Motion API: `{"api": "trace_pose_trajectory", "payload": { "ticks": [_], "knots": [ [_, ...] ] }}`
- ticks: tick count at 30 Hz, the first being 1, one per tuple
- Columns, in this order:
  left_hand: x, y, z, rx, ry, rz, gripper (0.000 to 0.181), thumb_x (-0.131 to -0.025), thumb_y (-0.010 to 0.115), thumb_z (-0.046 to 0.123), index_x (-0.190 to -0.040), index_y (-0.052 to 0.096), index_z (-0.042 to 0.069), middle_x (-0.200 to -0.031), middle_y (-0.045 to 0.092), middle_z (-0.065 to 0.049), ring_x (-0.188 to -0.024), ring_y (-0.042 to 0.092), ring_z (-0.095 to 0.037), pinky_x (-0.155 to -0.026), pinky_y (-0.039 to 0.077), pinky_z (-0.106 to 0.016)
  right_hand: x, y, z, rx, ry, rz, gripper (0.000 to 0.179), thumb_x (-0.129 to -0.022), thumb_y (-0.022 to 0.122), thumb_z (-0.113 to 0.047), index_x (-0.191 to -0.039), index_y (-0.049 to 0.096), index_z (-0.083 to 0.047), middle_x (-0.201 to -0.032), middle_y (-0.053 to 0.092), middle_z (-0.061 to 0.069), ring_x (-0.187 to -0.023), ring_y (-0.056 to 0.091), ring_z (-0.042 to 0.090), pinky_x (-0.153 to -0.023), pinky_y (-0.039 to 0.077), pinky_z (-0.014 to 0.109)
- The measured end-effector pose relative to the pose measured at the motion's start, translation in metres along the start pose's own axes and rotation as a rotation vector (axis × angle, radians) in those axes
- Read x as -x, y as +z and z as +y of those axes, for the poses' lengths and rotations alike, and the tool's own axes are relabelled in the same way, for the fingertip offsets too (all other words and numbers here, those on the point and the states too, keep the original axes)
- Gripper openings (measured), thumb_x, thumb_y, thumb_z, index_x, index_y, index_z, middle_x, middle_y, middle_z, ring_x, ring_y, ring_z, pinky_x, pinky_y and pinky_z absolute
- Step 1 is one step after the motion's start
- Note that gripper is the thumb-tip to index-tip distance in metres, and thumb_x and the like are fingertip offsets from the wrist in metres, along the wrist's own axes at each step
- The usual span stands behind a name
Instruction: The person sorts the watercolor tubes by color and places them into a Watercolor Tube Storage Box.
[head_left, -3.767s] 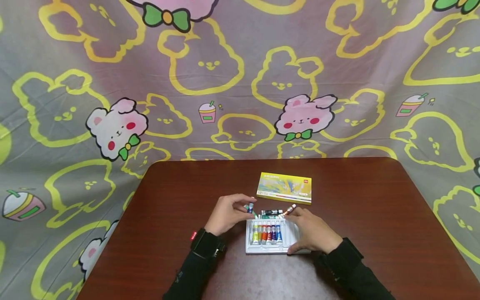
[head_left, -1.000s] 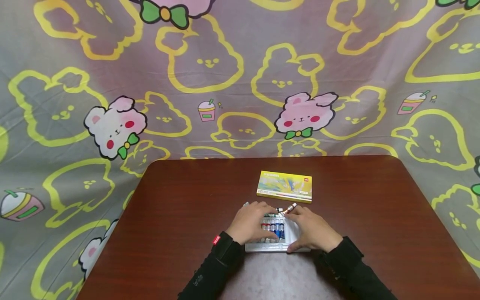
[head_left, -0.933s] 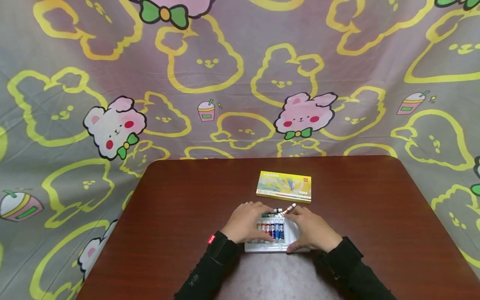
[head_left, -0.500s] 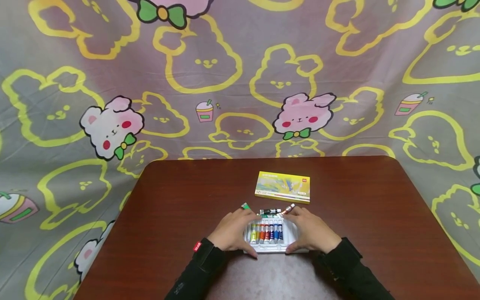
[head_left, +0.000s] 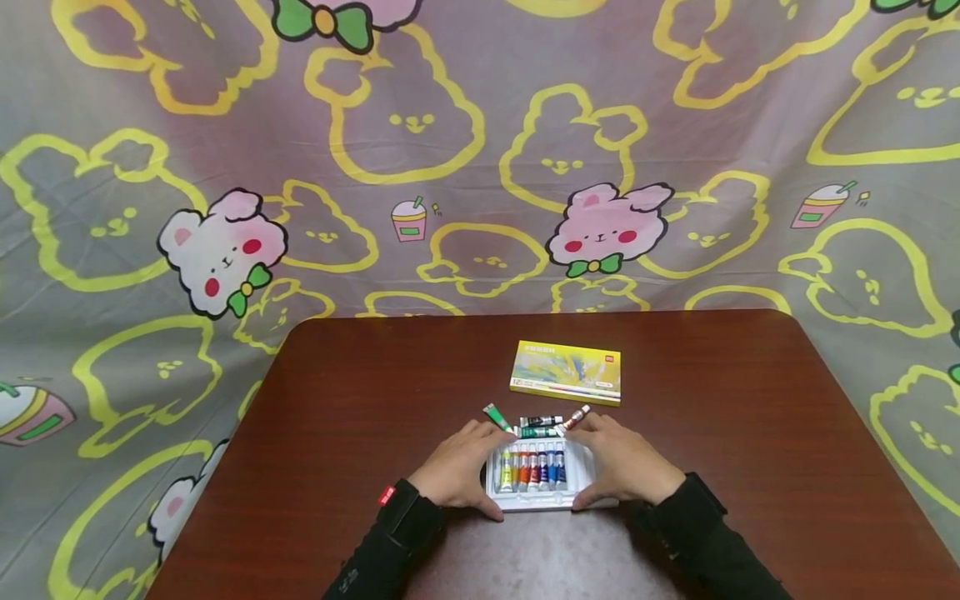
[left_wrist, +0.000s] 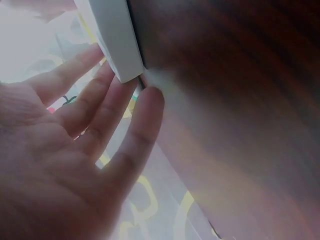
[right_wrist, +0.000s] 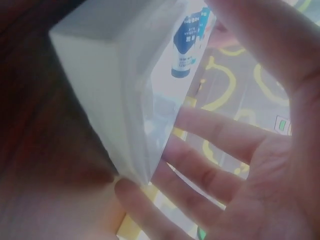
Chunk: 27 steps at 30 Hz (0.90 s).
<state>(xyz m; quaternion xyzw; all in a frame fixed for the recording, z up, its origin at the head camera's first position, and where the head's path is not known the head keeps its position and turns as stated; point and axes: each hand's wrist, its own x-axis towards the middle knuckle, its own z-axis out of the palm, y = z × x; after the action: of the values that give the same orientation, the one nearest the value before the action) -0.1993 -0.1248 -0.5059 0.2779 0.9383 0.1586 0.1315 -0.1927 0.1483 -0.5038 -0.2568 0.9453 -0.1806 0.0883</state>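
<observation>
A white plastic tray (head_left: 525, 502) lies on the table with a row of small paint tubes (head_left: 533, 468) in it, running from yellow through red to blue. The left hand (head_left: 457, 469) grips the tray's left end, thumb at the near edge and fingers by the far corner. At the opposite end, the right hand (head_left: 628, 460) holds the tray in the same spread way. Just beyond the tray lie a light green tube (head_left: 497, 417), a black tube (head_left: 542, 422), a dark green tube (head_left: 537, 432) and a brown tube (head_left: 578, 416), close to the right fingertips.
A yellow paint box (head_left: 566, 372) lies flat behind the loose tubes. All of this is on a dark reddish-brown table (head_left: 360, 392). A patterned cloth (head_left: 480, 150) with cartoon bears and rabbits hangs behind and beside the table.
The left hand pinched a small tube at first, then reached over the tray. It has since moved left to the tray's end, uncovering the light green tube. The right hand has stayed put.
</observation>
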Motion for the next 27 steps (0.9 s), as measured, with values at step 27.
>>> {"api": "trace_pose_trajectory", "payload": {
  "ticks": [27],
  "knots": [
    [0.001, 0.001, -0.005, 0.037, 0.038, -0.003, 0.106, -0.052, 0.09, 0.057, -0.143, 0.048, 0.022, -0.144, 0.049, 0.0, -0.119, 0.04, -0.017, -0.099, 0.047, -0.046, -0.003, -0.004, 0.029, -0.064, 0.04, 0.044, 0.036, -0.09, 0.068, -0.016, -0.125, 0.067, -0.008, -0.122, 0.062, 0.013, -0.103, 0.052, 0.023, -0.092, 0.052, 0.047]
  ]
}}
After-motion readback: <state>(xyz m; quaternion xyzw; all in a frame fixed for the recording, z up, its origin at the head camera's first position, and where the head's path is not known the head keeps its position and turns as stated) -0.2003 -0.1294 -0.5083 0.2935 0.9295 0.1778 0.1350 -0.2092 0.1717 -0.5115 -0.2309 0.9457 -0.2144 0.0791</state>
